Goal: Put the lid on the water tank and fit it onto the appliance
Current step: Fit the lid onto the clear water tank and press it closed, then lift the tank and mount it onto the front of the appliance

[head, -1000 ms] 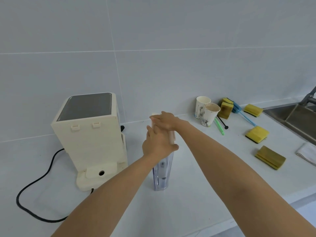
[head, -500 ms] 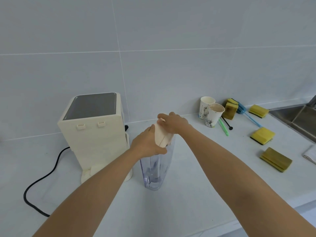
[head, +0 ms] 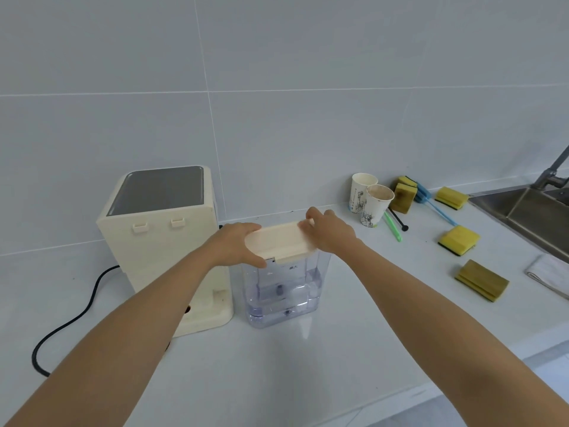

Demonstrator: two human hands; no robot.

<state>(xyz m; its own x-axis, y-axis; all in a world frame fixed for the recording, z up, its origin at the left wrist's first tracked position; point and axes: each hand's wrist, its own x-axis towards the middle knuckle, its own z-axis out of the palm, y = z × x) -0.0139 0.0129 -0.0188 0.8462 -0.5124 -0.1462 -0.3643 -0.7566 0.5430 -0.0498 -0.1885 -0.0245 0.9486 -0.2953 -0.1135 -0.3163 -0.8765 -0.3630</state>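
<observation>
A clear plastic water tank (head: 284, 291) stands upright on the white counter, just right of the cream appliance (head: 166, 241). A cream lid (head: 278, 240) lies flat across the tank's top. My left hand (head: 237, 245) grips the lid's left end and my right hand (head: 329, 231) grips its right end. The tank's broad side faces me and some water shows in its bottom. The appliance's back faces me, with two small hooks near its top and a low base step beside the tank.
A black power cord (head: 70, 322) loops on the counter left of the appliance. Two paper cups (head: 371, 200), several yellow sponges (head: 458, 238), a green brush and a blue brush lie to the right. A steel sink (head: 529, 211) and a white cloth sit far right.
The tank has turned from narrow edge-on to broad side toward me and stands closer to the appliance. Both hands have shifted from the top edge to the two ends of the lid.
</observation>
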